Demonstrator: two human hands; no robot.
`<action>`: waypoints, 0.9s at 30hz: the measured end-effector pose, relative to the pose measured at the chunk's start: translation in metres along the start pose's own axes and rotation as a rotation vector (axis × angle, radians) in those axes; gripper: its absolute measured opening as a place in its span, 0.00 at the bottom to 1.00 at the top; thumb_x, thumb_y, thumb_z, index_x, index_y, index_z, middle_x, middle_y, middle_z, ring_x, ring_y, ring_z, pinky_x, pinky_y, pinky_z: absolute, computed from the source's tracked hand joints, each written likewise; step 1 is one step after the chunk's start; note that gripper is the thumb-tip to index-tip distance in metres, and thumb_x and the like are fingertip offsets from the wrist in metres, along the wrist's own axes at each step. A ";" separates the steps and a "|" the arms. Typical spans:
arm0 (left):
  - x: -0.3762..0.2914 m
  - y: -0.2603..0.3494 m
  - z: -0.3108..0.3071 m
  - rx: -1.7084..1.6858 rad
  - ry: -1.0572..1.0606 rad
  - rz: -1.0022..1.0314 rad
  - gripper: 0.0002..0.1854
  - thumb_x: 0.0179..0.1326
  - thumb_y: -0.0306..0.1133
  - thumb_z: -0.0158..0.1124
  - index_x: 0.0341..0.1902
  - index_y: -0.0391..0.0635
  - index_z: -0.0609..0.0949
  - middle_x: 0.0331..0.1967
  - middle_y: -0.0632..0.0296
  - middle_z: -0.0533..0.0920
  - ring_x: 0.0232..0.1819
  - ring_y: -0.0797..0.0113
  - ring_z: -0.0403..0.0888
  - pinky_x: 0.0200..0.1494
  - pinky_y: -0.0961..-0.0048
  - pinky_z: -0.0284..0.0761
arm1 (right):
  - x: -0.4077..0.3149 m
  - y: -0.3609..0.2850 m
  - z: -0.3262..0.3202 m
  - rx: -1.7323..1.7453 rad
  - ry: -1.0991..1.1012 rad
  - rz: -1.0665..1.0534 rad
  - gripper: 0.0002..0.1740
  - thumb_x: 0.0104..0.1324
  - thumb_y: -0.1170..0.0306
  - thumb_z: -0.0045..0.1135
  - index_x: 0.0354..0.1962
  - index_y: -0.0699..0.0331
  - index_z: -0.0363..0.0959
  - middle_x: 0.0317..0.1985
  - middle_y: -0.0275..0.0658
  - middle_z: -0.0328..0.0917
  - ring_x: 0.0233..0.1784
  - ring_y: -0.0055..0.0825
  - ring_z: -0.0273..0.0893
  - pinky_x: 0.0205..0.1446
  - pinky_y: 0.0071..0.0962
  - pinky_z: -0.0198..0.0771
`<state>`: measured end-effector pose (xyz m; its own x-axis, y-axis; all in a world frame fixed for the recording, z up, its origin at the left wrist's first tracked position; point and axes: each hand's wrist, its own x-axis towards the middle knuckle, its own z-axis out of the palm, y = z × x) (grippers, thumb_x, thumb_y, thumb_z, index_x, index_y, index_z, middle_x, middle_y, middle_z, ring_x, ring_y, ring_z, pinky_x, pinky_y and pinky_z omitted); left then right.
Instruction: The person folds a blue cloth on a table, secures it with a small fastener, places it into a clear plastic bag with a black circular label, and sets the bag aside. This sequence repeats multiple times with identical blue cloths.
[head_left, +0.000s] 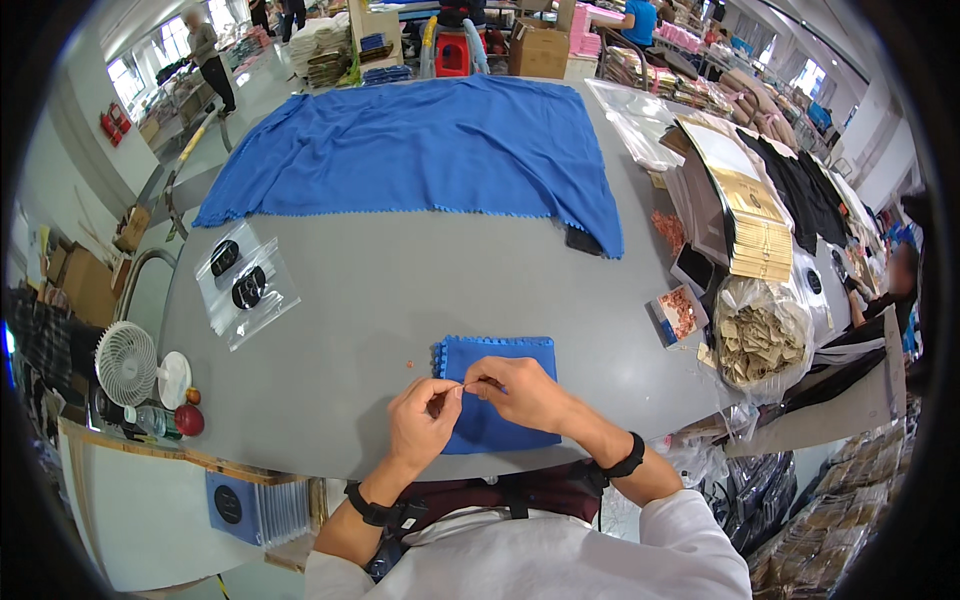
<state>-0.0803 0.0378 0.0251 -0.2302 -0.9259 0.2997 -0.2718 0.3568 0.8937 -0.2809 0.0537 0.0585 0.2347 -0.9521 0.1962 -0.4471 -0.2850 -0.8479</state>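
Over a folded blue cloth with a scalloped edge, my left hand and my right hand meet at the fingertips. Thumbs and forefingers pinch a small thin item between them, too small to identify and mostly hidden by the fingers. Part of the folded cloth lies under my right hand. A tiny copper-coloured piece rests on the grey table, left of the cloth. Farther off, a large blue scalloped cloth is spread out, covering part of a dark flat object.
Clear plastic bags with black labels lie at left, near a white fan, a bottle and a red fruit. On the right are a box of copper-coloured pieces, a bag of tags and gold packets.
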 end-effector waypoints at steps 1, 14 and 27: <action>-0.001 0.002 0.000 0.050 0.041 0.021 0.03 0.65 0.26 0.73 0.38 0.41 0.87 0.26 0.62 0.85 0.24 0.77 0.80 0.28 0.76 0.76 | -0.003 0.001 0.002 0.015 0.028 0.047 0.07 0.72 0.74 0.63 0.45 0.68 0.80 0.38 0.47 0.86 0.39 0.41 0.86 0.42 0.34 0.79; -0.011 0.003 0.002 0.157 0.023 0.225 0.07 0.64 0.25 0.73 0.46 0.42 0.89 0.37 0.57 0.88 0.34 0.66 0.88 0.38 0.71 0.83 | -0.020 0.022 0.038 0.742 0.161 0.476 0.16 0.76 0.67 0.66 0.53 0.72 0.84 0.44 0.39 0.88 0.44 0.19 0.85 0.51 0.22 0.83; -0.016 -0.004 -0.005 -0.074 -0.024 0.010 0.05 0.68 0.27 0.73 0.43 0.39 0.89 0.36 0.60 0.88 0.34 0.74 0.84 0.38 0.76 0.79 | -0.017 0.000 0.027 0.532 0.054 0.378 0.09 0.73 0.74 0.65 0.46 0.72 0.82 0.42 0.40 0.89 0.44 0.21 0.88 0.51 0.24 0.85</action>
<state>-0.0714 0.0508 0.0184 -0.2549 -0.9188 0.3012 -0.2002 0.3549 0.9132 -0.2617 0.0726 0.0419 0.0949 -0.9841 -0.1499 0.0007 0.1507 -0.9886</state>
